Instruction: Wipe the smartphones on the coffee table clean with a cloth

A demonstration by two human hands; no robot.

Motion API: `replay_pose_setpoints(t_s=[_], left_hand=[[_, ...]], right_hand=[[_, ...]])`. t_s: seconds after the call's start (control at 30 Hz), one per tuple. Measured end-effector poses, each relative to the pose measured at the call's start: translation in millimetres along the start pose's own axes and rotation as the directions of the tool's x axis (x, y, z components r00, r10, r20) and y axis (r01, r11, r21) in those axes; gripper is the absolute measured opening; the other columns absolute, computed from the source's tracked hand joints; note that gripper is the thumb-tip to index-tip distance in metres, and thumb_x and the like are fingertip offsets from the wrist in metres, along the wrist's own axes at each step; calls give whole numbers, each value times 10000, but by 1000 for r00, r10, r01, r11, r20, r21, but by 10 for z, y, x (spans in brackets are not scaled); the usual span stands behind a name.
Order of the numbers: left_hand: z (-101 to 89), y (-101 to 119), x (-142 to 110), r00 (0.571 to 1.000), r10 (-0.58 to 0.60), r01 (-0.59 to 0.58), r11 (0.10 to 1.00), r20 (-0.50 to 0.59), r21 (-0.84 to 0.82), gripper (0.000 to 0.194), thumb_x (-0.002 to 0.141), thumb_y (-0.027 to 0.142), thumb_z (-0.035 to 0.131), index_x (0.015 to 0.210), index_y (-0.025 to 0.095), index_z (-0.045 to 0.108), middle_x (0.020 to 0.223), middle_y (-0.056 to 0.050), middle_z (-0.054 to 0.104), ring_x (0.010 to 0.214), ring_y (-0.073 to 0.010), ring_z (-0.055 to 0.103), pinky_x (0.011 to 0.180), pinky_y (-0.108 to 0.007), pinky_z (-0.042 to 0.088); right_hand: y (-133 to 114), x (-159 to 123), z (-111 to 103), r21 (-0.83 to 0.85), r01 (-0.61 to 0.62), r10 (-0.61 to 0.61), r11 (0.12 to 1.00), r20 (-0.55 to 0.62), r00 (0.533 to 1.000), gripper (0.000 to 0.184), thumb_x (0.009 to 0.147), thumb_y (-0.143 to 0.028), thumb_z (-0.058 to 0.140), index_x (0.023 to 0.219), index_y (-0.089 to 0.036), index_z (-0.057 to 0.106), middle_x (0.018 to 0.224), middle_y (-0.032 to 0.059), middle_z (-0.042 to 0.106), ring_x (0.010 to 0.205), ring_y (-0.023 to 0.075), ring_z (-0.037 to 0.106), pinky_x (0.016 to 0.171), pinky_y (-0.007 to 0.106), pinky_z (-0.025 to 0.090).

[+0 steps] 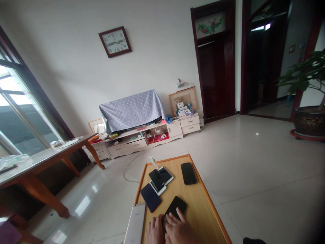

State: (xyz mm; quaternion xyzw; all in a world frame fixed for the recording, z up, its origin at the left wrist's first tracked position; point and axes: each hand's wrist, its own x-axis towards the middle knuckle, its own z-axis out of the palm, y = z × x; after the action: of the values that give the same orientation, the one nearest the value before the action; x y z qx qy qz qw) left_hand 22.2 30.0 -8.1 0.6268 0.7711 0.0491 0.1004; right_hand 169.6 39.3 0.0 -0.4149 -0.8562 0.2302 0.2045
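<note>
A black phone [178, 202] lies at a slant on the small wooden table [203, 211], its lower end covered by my hands. My right hand [179, 230] rests over the phone with its fingers stretched out and apart. Close beside it, my left hand [155, 231] has its fingers bent at the phone's lower left edge, gripping it there; the fingertips are partly hidden. Left of the hands are a dark blue tablet [150, 198] and a silver-white tablet [135, 222] lying face down. Another black phone [188, 173] lies near the table's right edge.
Toward the far end, a black device [156, 179] overlaps white-edged devices, including a white tablet [166, 175]. A pump bottle [153, 162] stands behind them. Across the tiled floor are a low cabinet [129, 149], a covered television [132, 110], a long table [50, 159] and a potted plant [309, 120].
</note>
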Motion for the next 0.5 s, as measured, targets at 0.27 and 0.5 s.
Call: replay_pose_setpoints(t_s=[0.27, 0.5], left_hand=[[58, 46, -72, 987, 55, -61, 998, -152, -34, 763, 654, 609, 686, 1294, 203, 603, 1213, -118, 655, 1182, -321, 598, 1017, -386, 459], [158, -50, 2, 993, 54, -50, 998, -110, 33, 610, 731, 194, 563, 1339, 220, 588, 1275, -81, 648, 1181, -241, 596, 1028, -312, 430]], right_hand=[[279, -18, -363, -79, -253, 227, 964, -243, 943, 464, 999, -260, 355, 1340, -156, 651, 1429, 150, 602, 1377, 273, 513, 1249, 524, 172], [38, -110, -101, -17, -59, 60, 998, 76, 995, 461, 951, -350, 506, 1352, -171, 646, 1485, 141, 539, 1416, 302, 464, 1247, 501, 220]])
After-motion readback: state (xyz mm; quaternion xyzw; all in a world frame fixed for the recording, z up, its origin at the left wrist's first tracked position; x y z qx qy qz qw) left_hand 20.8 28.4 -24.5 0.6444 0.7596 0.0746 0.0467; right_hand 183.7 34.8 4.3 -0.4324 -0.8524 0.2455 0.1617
